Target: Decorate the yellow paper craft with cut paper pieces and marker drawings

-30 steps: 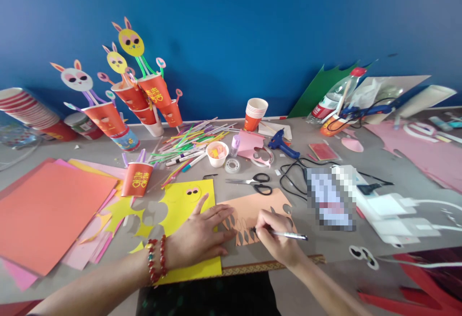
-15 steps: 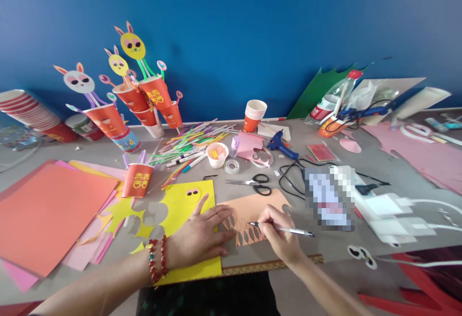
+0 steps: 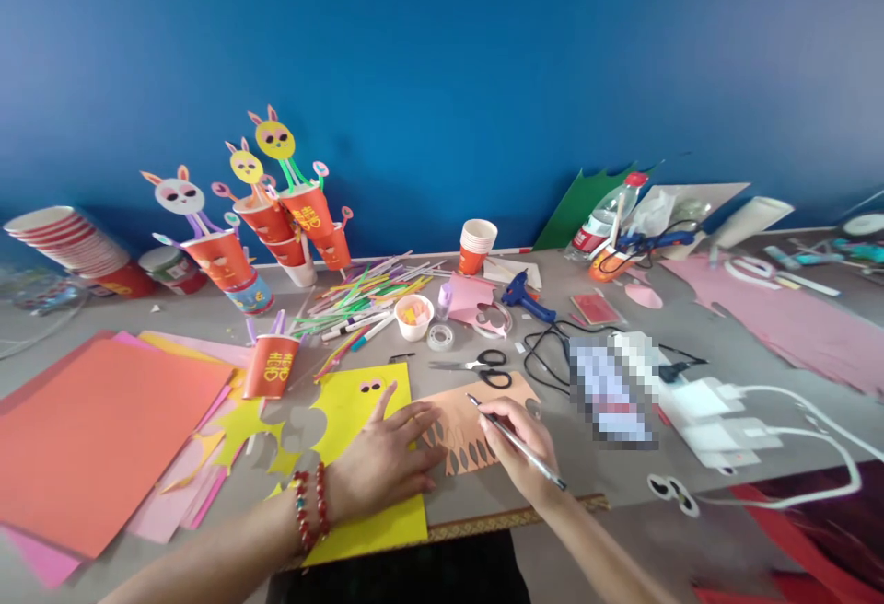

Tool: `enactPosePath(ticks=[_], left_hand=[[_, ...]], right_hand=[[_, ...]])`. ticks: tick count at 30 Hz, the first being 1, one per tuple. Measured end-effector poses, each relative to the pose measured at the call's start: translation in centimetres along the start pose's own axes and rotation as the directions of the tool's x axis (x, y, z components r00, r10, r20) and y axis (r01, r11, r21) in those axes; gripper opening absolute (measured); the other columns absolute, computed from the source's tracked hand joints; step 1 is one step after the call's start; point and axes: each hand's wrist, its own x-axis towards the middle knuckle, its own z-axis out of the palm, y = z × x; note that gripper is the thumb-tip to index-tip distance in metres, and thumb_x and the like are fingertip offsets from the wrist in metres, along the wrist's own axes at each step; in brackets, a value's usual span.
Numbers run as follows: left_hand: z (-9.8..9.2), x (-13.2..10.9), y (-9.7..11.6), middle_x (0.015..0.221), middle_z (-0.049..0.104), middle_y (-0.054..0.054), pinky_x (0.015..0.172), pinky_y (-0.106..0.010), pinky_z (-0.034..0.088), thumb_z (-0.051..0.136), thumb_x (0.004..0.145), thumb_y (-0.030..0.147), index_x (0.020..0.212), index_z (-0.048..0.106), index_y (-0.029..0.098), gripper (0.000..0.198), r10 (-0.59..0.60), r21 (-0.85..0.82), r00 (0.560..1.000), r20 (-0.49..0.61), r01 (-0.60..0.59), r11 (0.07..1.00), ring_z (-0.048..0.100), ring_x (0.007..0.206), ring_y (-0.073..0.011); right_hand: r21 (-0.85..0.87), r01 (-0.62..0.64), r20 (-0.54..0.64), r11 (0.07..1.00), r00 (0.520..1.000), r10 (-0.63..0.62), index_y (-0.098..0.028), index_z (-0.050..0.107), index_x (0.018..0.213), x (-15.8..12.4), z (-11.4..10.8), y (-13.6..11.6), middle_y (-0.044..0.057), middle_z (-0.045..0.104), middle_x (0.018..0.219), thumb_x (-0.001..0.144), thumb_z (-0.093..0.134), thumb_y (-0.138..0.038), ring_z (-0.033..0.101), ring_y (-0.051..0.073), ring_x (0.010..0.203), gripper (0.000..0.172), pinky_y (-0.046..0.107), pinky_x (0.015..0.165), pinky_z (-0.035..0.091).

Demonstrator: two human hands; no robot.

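My right hand [image 3: 521, 443] is closed around a pen [image 3: 523, 447], whose tip is raised near the upper part of the orange paper [image 3: 507, 394]. Leaf-shaped holes and drawn outlines run along that paper's lower half. Spread flat, my left hand [image 3: 387, 457] rests across the yellow paper [image 3: 377, 530], its fingertips over the orange sheet's left edge. A small pair of cut-out eyes [image 3: 371, 387] lies on the yellow paper beyond my left thumb. Scissors [image 3: 483, 366] with black handles lie just behind the orange paper.
Red paper cups with rabbit faces [image 3: 276, 141] stand at the back left. Coloured sticks [image 3: 377, 291], a small white tub [image 3: 414, 317], a tape roll [image 3: 440, 337] and a blue glue gun [image 3: 529, 298] fill the middle. Plugged-in white chargers [image 3: 725, 415] and cables lie right; coloured sheets [image 3: 103, 438] left.
The pen tip has lifted from among the leaf outlines towards the paper's top, and the pen now slants differently. My left hand stays flat on the paper. The camera view has tilted up and shifted.
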Motion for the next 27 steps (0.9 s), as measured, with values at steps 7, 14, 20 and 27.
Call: enactPosePath(ticks=[7,14,20,27], left_hand=[[-0.1,0.0,-0.4,0.145,0.053,-0.009,0.122,-0.058,0.007,0.055,0.097,0.041,0.116,0.067,0.03,0.026,-0.086,-0.099,0.995,-0.058,0.08,0.992,0.045,0.138,-0.0278],[-3.0,0.6,-2.8,0.118,0.07,-0.005,0.101,-0.036,0.047,0.054,0.098,0.032,0.113,0.067,0.025,0.021,-0.355,-0.277,0.92,-0.165,0.302,0.912,0.063,0.112,-0.0201],[-3.5,3.9,-6.6,0.101,0.069,-0.009,0.099,-0.044,0.044,0.059,0.093,0.025,0.099,0.07,0.019,0.014,-0.411,0.116,0.904,-0.119,0.424,0.898,0.062,0.102,-0.027],[-3.0,4.5,-7.1,0.093,0.071,-0.01,0.097,-0.046,0.044,0.051,0.096,0.019,0.091,0.069,0.016,0.019,-0.417,0.11,0.902,-0.112,0.429,0.897,0.065,0.097,-0.0272]], right_hand=[[0.07,-0.057,0.052,0.996,0.997,0.053,-0.025,0.065,0.113,0.2,-0.5,-0.7,0.007,0.072,0.105,0.096,0.052,-0.031,0.069,0.022,0.083,0.022,0.027,0.067,0.054],[0.25,-0.155,0.08,0.956,0.987,0.139,-0.023,0.058,0.104,2.1,-2.1,-2.4,0.005,0.071,0.084,0.097,0.05,-0.038,0.065,0.019,0.067,0.019,0.026,0.058,0.051],[0.329,-0.215,0.175,0.919,0.971,0.165,-0.022,0.054,0.087,5.7,-0.2,-2.7,0.001,0.066,0.069,0.094,0.054,-0.033,0.054,0.015,0.056,0.013,0.025,0.053,0.043],[0.368,-0.256,0.239,0.894,0.955,0.176,-0.021,0.056,0.085,7.3,1.3,-2.7,0.001,0.065,0.068,0.094,0.055,-0.038,0.052,0.014,0.056,0.019,0.024,0.053,0.04]])
